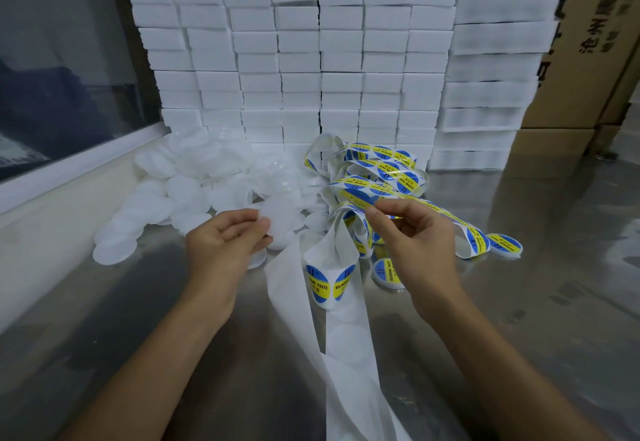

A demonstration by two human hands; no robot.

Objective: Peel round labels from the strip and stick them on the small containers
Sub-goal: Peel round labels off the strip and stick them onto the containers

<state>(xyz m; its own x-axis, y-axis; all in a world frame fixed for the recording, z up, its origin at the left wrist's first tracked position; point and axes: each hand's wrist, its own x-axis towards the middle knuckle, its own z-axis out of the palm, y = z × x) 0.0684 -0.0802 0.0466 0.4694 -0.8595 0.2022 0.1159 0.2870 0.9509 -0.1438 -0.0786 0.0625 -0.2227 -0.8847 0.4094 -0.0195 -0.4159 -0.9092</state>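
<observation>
At nine o'clock the left hand (pixel 227 241) pinches a white container lid (pixel 278 215). At three o'clock the right hand (pixel 412 232) pinches a round label (pixel 360 199) off the strip (pixel 381 172) (tangled at twelve). The label could likely curl and stick to fingers, or land off-centre.

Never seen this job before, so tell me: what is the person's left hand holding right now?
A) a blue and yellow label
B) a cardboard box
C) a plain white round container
C: the left hand grips a plain white round container, while the right hand pinches the label strip.
</observation>
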